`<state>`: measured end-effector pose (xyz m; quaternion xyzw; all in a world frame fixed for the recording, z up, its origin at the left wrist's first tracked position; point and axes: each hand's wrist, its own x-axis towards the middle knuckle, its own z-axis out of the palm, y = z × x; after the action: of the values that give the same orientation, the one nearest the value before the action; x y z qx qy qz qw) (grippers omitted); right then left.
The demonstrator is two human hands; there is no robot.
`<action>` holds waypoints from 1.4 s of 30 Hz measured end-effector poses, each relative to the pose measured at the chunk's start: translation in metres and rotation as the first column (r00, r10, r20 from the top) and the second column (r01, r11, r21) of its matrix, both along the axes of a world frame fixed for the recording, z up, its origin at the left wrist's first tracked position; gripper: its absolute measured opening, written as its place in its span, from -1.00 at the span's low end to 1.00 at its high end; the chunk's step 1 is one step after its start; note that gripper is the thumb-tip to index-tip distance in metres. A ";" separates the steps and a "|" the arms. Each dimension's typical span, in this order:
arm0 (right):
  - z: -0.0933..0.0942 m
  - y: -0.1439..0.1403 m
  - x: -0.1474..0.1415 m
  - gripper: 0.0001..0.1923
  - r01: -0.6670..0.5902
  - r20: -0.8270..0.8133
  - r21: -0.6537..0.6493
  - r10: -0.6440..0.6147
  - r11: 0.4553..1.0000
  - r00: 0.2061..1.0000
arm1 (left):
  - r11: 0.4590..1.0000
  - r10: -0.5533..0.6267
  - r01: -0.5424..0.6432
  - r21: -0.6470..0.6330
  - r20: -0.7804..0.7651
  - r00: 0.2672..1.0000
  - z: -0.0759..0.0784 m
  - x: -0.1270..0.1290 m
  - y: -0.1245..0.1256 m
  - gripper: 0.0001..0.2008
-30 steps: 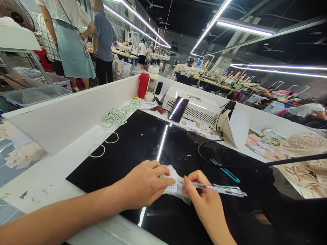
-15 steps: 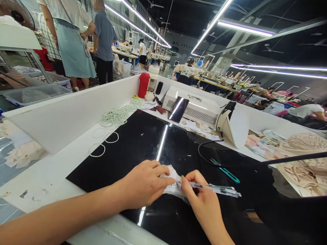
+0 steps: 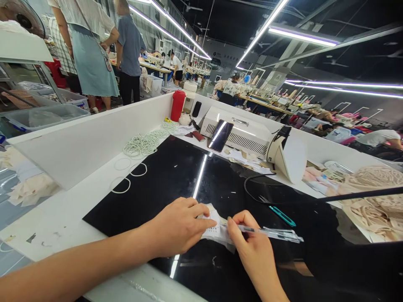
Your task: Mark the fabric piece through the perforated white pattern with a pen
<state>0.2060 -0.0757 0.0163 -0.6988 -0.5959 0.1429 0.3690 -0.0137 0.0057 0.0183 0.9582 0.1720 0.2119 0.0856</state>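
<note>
My left hand (image 3: 185, 226) rests over a small white slip with printed marks (image 3: 213, 228), its fingers closed on the slip and pinning it to the black mat (image 3: 170, 180). Part of the slip is hidden beneath those fingers. Just to the right, my right hand (image 3: 253, 241) grips a clear-barrelled pen (image 3: 280, 234) between thumb and fingers. The pen lies nearly level, its tip side toward the slip and its back end pointing right. Turquoise thread snips (image 3: 283, 216) lie on the mat beyond my right hand.
A dark phone (image 3: 221, 135) leans on a white vented box (image 3: 244, 126). Pale green elastic loops (image 3: 140, 144) lie at left, beige straps (image 3: 371, 201) at right. A white lamp shade (image 3: 292, 155) and black cable stand nearby. White panels (image 3: 94, 134) border the table; people stand beyond.
My right hand and the pen have shifted slightly to the right, away from my left hand, uncovering a little more of the slip. My left hand stays in place.
</note>
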 end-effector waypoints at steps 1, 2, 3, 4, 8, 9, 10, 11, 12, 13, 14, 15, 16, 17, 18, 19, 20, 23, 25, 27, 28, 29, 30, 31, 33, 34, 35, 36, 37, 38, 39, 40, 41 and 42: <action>0.000 0.000 0.000 -0.65 -0.002 0.004 -0.001 0.002 1.000 1.000 | 1.000 -0.001 0.001 -0.003 -0.002 1.000 0.000 0.000 0.000 -0.69; 0.000 0.001 0.000 -0.65 -0.006 0.008 -0.003 0.006 1.000 1.000 | 1.000 -0.002 0.002 -0.006 -0.004 1.000 0.000 0.000 0.000 -0.69; -0.001 0.001 0.000 -0.65 -0.010 0.010 -0.004 0.010 1.000 1.000 | 1.000 -0.001 0.001 -0.007 -0.007 1.000 0.000 0.000 0.000 -0.68; -0.001 0.001 0.000 -0.65 -0.010 0.012 -0.005 0.010 1.000 1.000 | 1.000 0.000 0.000 -0.008 -0.010 1.000 0.000 0.001 0.000 -0.68; -0.003 0.002 -0.001 -0.66 -0.011 0.021 -0.013 0.012 1.000 1.000 | 1.000 0.001 -0.002 -0.009 -0.016 1.000 0.000 0.001 0.000 -0.68; -0.003 0.001 -0.001 -0.66 -0.016 0.021 -0.017 0.017 1.000 1.000 | 1.000 0.000 0.000 -0.009 -0.017 1.000 0.000 0.001 0.000 -0.68; -0.003 0.001 -0.001 -0.66 -0.022 0.020 -0.018 0.022 1.000 1.000 | 1.000 -0.002 0.002 -0.008 -0.019 1.000 0.000 0.001 0.000 -0.68; -0.003 0.000 -0.001 -0.66 -0.026 0.018 -0.017 0.027 1.000 0.999 | 1.000 -0.002 0.002 -0.007 -0.019 1.000 -0.001 0.001 0.000 -0.68; -0.002 0.000 -0.001 -0.67 -0.024 0.017 -0.014 0.025 1.000 1.000 | 1.000 -0.001 0.001 -0.006 -0.018 1.000 -0.001 0.001 0.000 -0.68; -0.002 -0.001 -0.001 -0.68 -0.018 0.015 -0.012 0.018 1.000 1.000 | 1.000 0.000 0.000 -0.006 -0.017 1.000 -0.001 0.001 0.000 -0.69; -0.002 -0.001 -0.001 -0.68 -0.013 0.012 -0.011 0.013 1.000 1.000 | 1.000 0.001 -0.001 -0.007 -0.016 1.000 -0.001 0.001 0.000 -0.69; -0.002 -0.001 -0.002 -0.69 -0.010 0.009 -0.012 0.010 1.000 1.000 | 1.000 0.001 -0.001 -0.006 -0.015 1.000 -0.002 0.001 0.000 -0.69; -0.002 -0.001 -0.002 -0.69 -0.009 0.005 -0.014 0.009 1.000 1.000 | 1.000 0.003 -0.003 -0.006 -0.014 1.000 -0.002 0.001 0.000 -0.69; -0.002 0.000 -0.002 -0.68 -0.010 -0.001 -0.019 0.010 1.000 1.000 | 1.000 0.003 -0.003 -0.004 -0.014 1.000 -0.002 0.001 0.001 -0.69; -0.002 0.000 -0.002 -0.68 -0.012 -0.006 -0.025 0.012 1.000 1.000 | 1.000 0.002 -0.002 -0.002 -0.014 1.000 -0.002 0.001 0.001 -0.69; -0.003 0.000 -0.002 -0.67 -0.012 -0.011 -0.031 0.012 0.999 1.000 | 1.000 0.002 -0.002 0.001 -0.014 1.000 -0.002 0.001 0.001 -0.69; -0.003 0.000 -0.002 -0.67 -0.007 -0.013 -0.037 0.006 0.999 1.000 | 1.000 0.003 -0.003 0.003 -0.014 1.000 -0.001 0.001 0.001 -0.69; -0.002 -0.002 -0.001 -0.66 0.024 -0.039 -0.043 -0.026 0.999 0.999 | 1.000 0.004 -0.004 0.001 -0.013 1.000 -0.001 0.001 0.001 -0.69; 0.000 -0.003 -0.001 -0.64 0.058 -0.105 -0.034 -0.062 0.998 0.993 | 1.000 0.008 -0.008 -0.004 -0.007 1.000 -0.002 0.001 0.000 -0.69; 0.002 -0.004 -0.001 -0.64 0.119 -0.195 0.004 -0.116 0.993 0.974 | 1.000 0.008 -0.008 -0.006 0.000 1.000 -0.003 0.001 0.000 -0.68; 0.003 -0.005 0.000 -0.65 0.156 -0.230 0.030 -0.145 0.987 0.962 | 1.000 0.007 -0.007 -0.006 0.001 1.000 -0.003 0.001 0.000 -0.68; 0.003 -0.005 0.000 -0.65 0.190 -0.249 0.055 -0.170 0.980 0.953 | 1.000 0.007 -0.007 -0.006 0.003 1.000 -0.004 0.001 0.000 -0.68; 0.002 -0.005 0.001 -0.63 0.209 -0.254 0.071 -0.185 0.975 0.949 | 1.000 0.007 -0.007 -0.005 0.004 1.000 -0.004 0.001 0.000 -0.68; 0.002 -0.005 0.002 -0.61 0.207 -0.249 0.073 -0.183 0.976 0.951 | 1.000 0.008 -0.007 -0.003 0.007 1.000 -0.004 0.001 0.000 -0.69; -0.001 -0.004 0.007 -0.59 0.158 -0.223 0.052 -0.143 0.986 0.964 | 1.000 0.010 -0.010 -0.001 0.009 1.000 -0.005 0.001 0.001 -0.69; -0.003 -0.003 0.010 -0.60 0.133 -0.204 0.045 -0.122 0.990 0.971 | 1.000 0.011 -0.011 -0.001 0.010 1.000 -0.005 0.001 0.001 -0.69; -0.004 -0.001 0.012 -0.62 0.120 -0.180 0.056 -0.109 0.991 0.978 | 1.000 0.010 -0.010 0.001 0.011 1.000 -0.006 0.001 0.001 -0.68; -0.004 0.001 0.015 -0.64 0.118 -0.155 0.079 -0.105 0.990 0.982 | 1.000 0.009 -0.009 0.002 0.010 1.000 -0.006 0.002 0.001 -0.68; -0.003 0.004 0.018 -0.65 0.131 -0.129 0.112 -0.116 0.985 0.985 | 1.000 0.011 -0.011 0.004 0.009 1.000 -0.006 0.002 0.001 -0.68; 0.000 0.007 0.020 -0.64 0.151 -0.110 0.142 -0.136 0.978 0.985 | 1.000 0.012 -0.012 0.006 0.006 1.000 -0.006 0.002 0.002 -0.69; 0.003 0.010 0.021 -0.61 0.172 -0.101 0.163 -0.157 0.972 0.982 | 1.000 0.013 -0.013 0.007 0.003 1.000 -0.007 0.002 0.002 -0.69; 0.007 0.013 0.022 -0.56 0.192 -0.102 0.172 -0.176 0.966 0.979 | 1.000 0.013 -0.013 0.006 0.000 1.000 -0.007 0.002 0.002 -0.69; 0.012 0.017 0.023 -0.52 0.208 -0.105 0.172 -0.192 0.963 0.976 | 1.000 0.014 -0.014 0.005 -0.002 1.000 -0.008 0.002 0.002 -0.70; 0.016 0.021 0.023 -0.48 0.222 -0.105 0.173 -0.207 0.960 0.973 | 1.000 0.015 -0.015 0.004 -0.002 1.000 -0.008 0.003 0.002 -0.69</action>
<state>0.2294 -0.0543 0.0320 -0.7155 -0.5108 0.0766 0.4703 -0.0111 0.0082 0.0102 0.9573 0.1787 0.2119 0.0818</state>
